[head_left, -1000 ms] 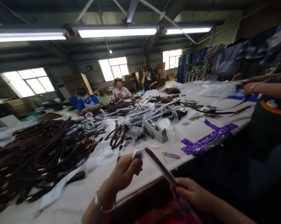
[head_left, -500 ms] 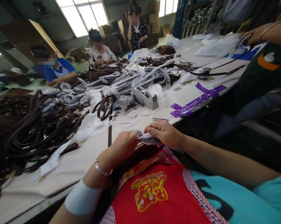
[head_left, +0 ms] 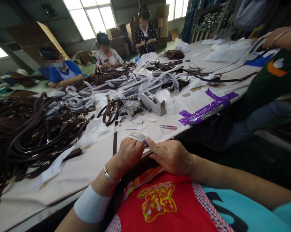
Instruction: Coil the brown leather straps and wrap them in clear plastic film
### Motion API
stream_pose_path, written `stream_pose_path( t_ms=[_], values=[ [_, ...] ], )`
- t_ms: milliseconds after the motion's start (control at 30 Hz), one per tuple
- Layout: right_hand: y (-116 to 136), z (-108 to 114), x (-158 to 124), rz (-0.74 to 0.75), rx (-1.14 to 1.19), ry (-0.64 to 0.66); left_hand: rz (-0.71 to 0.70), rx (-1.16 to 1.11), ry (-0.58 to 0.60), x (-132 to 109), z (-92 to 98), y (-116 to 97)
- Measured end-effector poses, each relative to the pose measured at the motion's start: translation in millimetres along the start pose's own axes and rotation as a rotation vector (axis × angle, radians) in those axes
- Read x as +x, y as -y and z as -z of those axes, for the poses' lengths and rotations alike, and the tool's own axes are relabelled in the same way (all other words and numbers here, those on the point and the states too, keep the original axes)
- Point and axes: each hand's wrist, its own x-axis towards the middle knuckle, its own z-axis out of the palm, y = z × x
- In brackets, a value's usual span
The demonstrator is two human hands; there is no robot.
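Close to the table's front edge, a strap wrapped in whitish film (head_left: 137, 136) is bent into a curve between my two hands. My left hand (head_left: 131, 152) is closed around it, with its curved top showing above the knuckles. My right hand (head_left: 171, 155) pinches its other side between thumb and fingers; the part inside the palms is hidden. Pink-handled thread snips (head_left: 168, 127) lie on the table just beyond my right hand. Farther in stands a grey tape dispenser (head_left: 153, 103), beside a dark looped strap (head_left: 109, 112) and scattered paper bits.
Dark brown straps with metal clasps (head_left: 27, 135) pile up at left, with film-wrapped coils (head_left: 74, 102) behind them. Purple tape (head_left: 205, 108) covers the table edge at right. A co-worker's hand (head_left: 277, 37) holds straps at far right. Several people work across the table.
The wrapped strap has turned up into a clearer curve above my left hand. My right hand has shifted lower and rotated. The view has moved slightly; the snips show more fully.
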Motion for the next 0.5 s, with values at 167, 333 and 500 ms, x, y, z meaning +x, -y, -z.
stream_pose_path(
  t_ms=[167,333,500],
  values=[
    [-2,1,4,-0.039,0.092,-0.014,-0.031,0.008,0.032,3,6.3,-1],
    [-5,-2,4,-0.084,0.165,-0.084,-0.015,-0.050,0.120,-1,0.0,-3],
    [-5,-1,1,-0.159,0.138,-0.013,0.201,-0.357,0.225,-2,-2.7,-6]
  ],
)
